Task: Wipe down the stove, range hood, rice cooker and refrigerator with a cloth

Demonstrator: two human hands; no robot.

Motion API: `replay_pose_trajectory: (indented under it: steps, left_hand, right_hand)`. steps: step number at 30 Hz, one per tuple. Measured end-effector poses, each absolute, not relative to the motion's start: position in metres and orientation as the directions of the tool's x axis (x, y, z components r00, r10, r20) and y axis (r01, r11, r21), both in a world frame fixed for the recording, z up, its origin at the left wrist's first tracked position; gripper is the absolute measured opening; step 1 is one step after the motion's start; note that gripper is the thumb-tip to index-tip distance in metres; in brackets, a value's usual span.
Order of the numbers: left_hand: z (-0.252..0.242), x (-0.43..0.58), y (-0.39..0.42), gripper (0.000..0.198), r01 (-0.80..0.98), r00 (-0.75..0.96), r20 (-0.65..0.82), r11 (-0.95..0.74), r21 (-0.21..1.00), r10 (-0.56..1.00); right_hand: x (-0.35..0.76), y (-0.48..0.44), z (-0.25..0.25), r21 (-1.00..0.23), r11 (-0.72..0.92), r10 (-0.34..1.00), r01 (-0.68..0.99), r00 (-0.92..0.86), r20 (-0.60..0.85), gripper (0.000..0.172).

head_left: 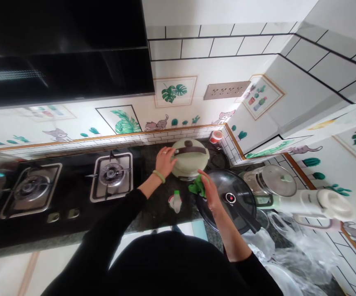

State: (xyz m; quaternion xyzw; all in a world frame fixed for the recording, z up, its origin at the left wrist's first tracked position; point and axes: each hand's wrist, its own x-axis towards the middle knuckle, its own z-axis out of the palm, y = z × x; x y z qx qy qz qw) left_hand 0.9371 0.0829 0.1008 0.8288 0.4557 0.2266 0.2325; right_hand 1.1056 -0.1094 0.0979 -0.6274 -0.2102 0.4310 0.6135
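A pale green pressure cooker (193,158) with a dark handle across its lid stands on the black counter near the corner. My left hand (164,161) rests on its left side with the fingers curled round the lid's edge; a green bracelet is on that wrist. My right hand (210,190) is closed on a green cloth (197,187), just below the cooker and at the rim of a dark wok lid (230,199). A small white and green bottle (175,201) lies on the counter between my arms.
A two-burner gas hob (111,176) fills the counter to the left under a black hood (63,53). A glass-lidded pot (270,183), a white kettle-like jug (316,203) and plastic bags (288,242) crowd the right. A small red jar (217,136) sits in the corner.
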Motion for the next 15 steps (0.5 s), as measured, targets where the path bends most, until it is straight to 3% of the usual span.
replay_pose_trajectory:
  steps: [7, 15]
  left_hand:
    - [0.105, 0.956, 0.123, 0.033, 0.659, 0.586, 0.085, -0.536, 0.528, 0.806]
    - [0.102, 0.954, 0.125, 0.031, 0.657, 0.603, 0.071, -0.546, 0.52, 0.794]
  right_hand:
    - [1.104, -0.097, 0.086, -0.951, -0.124, 0.752, -0.283, 0.599, -0.276, 0.044]
    - [1.094, -0.101, 0.085, -0.963, -0.093, 0.8, -0.254, 0.557, -0.224, 0.046]
